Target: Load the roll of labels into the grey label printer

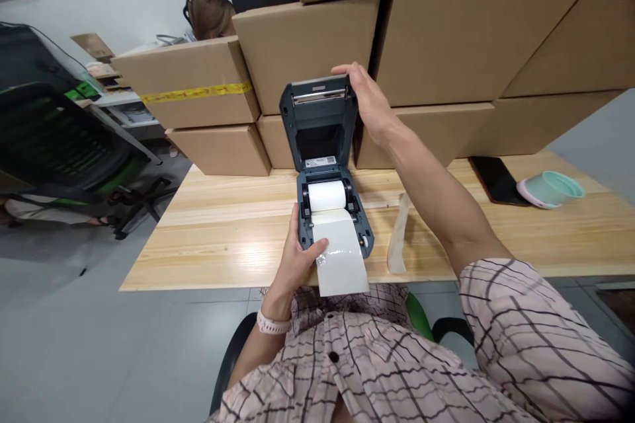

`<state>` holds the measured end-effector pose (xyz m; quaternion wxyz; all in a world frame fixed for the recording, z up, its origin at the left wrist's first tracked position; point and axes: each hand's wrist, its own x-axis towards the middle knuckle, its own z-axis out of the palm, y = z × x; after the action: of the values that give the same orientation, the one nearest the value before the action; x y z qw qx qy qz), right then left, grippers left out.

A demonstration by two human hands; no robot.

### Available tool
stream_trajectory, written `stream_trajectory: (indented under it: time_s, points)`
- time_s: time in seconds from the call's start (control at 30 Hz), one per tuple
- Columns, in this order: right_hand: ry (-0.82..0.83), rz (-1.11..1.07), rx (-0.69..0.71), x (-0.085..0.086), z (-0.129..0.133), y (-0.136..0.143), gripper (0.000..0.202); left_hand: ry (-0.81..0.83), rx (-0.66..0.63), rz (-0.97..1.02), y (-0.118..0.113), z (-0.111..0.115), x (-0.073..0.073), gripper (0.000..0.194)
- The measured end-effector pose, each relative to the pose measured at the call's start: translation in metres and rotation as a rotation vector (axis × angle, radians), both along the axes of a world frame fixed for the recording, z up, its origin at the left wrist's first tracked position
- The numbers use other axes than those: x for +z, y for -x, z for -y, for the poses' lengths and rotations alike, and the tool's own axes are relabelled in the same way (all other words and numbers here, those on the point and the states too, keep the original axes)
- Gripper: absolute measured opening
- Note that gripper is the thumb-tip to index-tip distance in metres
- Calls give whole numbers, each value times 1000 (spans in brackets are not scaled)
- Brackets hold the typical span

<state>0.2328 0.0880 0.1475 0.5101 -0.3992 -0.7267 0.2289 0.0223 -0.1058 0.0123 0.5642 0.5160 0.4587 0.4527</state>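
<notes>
My right hand (371, 106) grips the raised lid (320, 122) of the printer (364, 223), while my left hand (294, 261) thumbs down the paper (341, 263) at the printer's front, likely light, limp, best held by its edges

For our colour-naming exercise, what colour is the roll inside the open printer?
The roll is white, clearest in the head view.

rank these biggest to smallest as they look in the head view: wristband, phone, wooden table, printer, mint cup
1. wooden table
2. printer
3. phone and mint cup, too alike to rank
4. wristband
</notes>
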Motion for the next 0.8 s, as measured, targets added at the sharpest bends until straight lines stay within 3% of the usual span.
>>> stream_trajectory:
  time_s: [0.13, 0.27, 0.37, 0.53, 0.67, 0.8]
  points:
    - [-115, 21, -27, -16, 76, -7, 60, -7, 46, -56, 4, 12, -7, 114]
    - [-79, 167, 101, -59, 159, -17, 51, -120, 107, -52, 13, 26, -10, 100]
    - [-84, 352, 96, -91, 198, -17, 51, -214, 194, -33, 15, 22, -4, 90]
    - [-130, 359, -29, -120, 214, -6, 50, -105, 179, -19, 4, 4, 0, 95]
    - [-133, 339, -55, -133, 215, -1, 47, -47, 109, 90, 0, 3, -8, 104]
    - [-155, 313, -66, -142, 218, 3, 44, -89, 111, 72, 0, 7, -14, 104]
